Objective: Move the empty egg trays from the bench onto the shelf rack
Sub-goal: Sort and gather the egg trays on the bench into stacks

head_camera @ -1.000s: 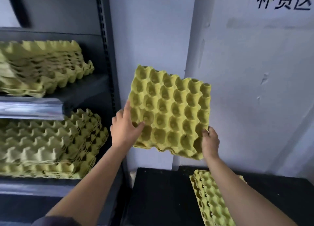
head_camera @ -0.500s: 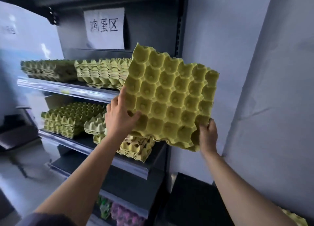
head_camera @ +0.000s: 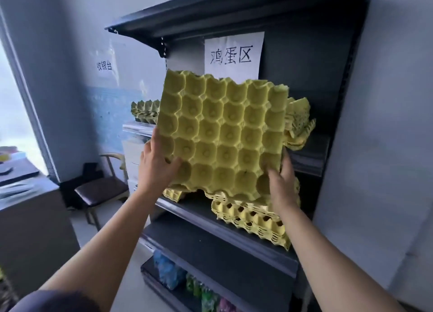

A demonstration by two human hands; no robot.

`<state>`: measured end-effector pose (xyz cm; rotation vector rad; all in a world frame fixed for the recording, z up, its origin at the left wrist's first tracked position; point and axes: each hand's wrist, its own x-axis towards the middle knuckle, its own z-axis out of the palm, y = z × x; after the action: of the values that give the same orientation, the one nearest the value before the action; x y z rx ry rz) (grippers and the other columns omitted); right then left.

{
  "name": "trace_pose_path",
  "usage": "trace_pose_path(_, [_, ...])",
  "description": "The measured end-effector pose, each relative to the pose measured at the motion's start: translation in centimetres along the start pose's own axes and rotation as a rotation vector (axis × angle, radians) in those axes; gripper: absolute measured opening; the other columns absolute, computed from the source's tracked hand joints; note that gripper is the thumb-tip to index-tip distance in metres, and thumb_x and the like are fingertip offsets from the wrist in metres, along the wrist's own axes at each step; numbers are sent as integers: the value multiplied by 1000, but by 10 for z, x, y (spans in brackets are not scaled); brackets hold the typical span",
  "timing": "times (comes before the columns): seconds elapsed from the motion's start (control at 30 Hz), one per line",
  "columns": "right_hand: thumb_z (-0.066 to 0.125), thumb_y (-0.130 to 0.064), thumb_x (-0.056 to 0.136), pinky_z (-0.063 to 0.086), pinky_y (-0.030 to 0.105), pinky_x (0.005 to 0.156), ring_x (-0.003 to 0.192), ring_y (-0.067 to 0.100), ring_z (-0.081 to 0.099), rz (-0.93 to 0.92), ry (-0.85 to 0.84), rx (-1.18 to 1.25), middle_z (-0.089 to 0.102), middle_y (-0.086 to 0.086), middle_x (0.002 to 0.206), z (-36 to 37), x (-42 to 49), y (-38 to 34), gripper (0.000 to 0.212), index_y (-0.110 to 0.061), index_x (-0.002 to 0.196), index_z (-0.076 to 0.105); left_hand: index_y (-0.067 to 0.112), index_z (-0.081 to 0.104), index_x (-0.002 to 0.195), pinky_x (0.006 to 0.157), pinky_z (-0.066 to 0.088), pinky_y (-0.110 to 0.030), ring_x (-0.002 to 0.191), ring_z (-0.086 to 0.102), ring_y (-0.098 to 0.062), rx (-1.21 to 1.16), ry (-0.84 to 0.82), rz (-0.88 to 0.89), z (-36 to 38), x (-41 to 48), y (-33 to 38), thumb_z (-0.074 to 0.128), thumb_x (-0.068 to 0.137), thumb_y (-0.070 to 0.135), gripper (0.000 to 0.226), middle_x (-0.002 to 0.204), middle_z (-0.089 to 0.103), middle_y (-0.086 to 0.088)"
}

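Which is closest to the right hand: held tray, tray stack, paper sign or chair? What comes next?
1. Held tray, in the right hand.
2. Tray stack, just below.
3. Paper sign, up above.
4. Chair, far left.

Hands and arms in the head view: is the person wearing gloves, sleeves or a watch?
No gloves on the left hand or the right hand; no watch or rings show. Both forearms are bare; a dark sleeve covers only the left upper arm.

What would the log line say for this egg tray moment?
held: egg tray, tilted, empty | left hand: grips left edge | right hand: grips lower right corner | shelf rack: tray not yet set down
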<state>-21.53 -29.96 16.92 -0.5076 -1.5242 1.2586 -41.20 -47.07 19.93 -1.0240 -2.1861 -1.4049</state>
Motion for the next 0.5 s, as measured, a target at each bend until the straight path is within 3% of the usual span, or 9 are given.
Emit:
trace_pose_path(0.13, [54,-18,93,34,50,109,131,17,40,-23,44,16,43,-7,140,68,11,-3,56,-28,144,34,36,5,147,107,21,-53,137,19,-34,249,61,66,-22,19,-30,57,80,41,85,153,11,-10])
trace_pose_path(0.2, [52,-15,93,33,49,110,132,18,40,-30,55,-3,42,-3,144,104,23,-4,57,-27,145,34,40,9,144,107,18,-53,138,14,-29,377,78,284,-24,25,-44,43,79,57,75,152,11,-6])
trace_pose_path(0.27, [50,-13,94,32,42,111,133,17,38,-47,52,-12,39,-2,146,135,37,-7,57,-26,146,32,37,22,140,105,23,-55,134,21,-27,490,34,541,-19,34,-63,44,80,62,69,146,21,-5])
trace_pose_path(0.33, [48,-11,95,33,38,109,132,17,39,-63,51,-23,40,-1,145,163,51,-8,55,-23,146,31,35,32,135,102,29,-58,127,29,-26,624,-20,675,-13,46,-83,66,71,57,76,138,30,-4])
trace_pose_path(0.4, [48,-11,96,34,39,110,131,19,41,-58,41,-14,41,1,145,191,71,-5,54,-22,147,31,34,37,133,98,31,-62,121,40,-27,722,-32,635,-7,66,-96,84,57,42,89,131,42,-3])
trace_pose_path(0.5, [51,-14,95,38,44,108,127,20,45,-52,-1,3,45,2,141,219,93,-1,54,-23,145,34,33,42,129,93,34,-60,106,58,-28,764,31,586,-2,98,-107,86,58,17,85,115,62,3])
